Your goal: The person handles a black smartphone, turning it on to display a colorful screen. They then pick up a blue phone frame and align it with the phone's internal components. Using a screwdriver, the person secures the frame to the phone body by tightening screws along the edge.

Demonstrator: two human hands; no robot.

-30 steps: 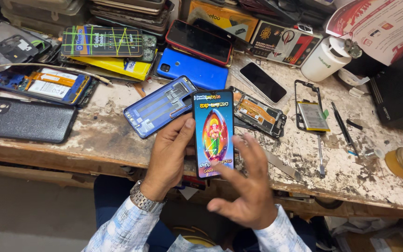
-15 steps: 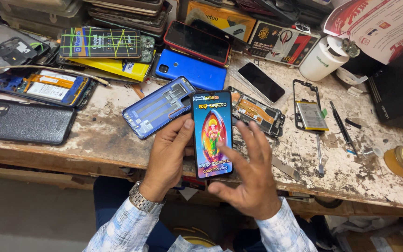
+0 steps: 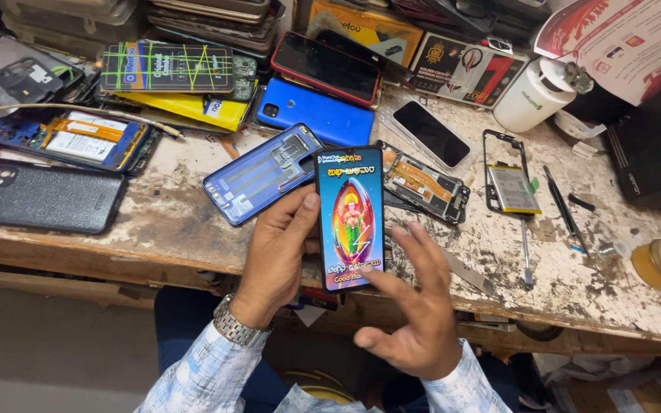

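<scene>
From the head camera, the lit phone (image 3: 351,218) is the landmark. It stands upright over the near edge of the workbench (image 3: 154,229), its screen on and showing a bright, colourful picture, so it runs and displays as far as can be seen. The left hand (image 3: 277,256) grips it along its left side, thumb laid against the screen's edge, the other fingers wrapped behind and out of sight. The right hand (image 3: 415,313) is just below and to the right of it, fingers spread and loose; the thumb tip meets the lower part of the screen while the rest hover clear of the glass.

Much around it looks unfinished. Right behind the phone, to its left, lies a blue back cover (image 3: 258,182) with its inside face up. Behind it on the right sits an opened phone body (image 3: 422,183) with its boards bare. Further right are a bare frame with a battery (image 3: 508,180), tweezers (image 3: 560,205) and a thin pry tool (image 3: 525,260). Far left of the phone lies a dark phone (image 3: 36,195) face down. Behind it, stacked handsets crowd the back of the bench.
</scene>
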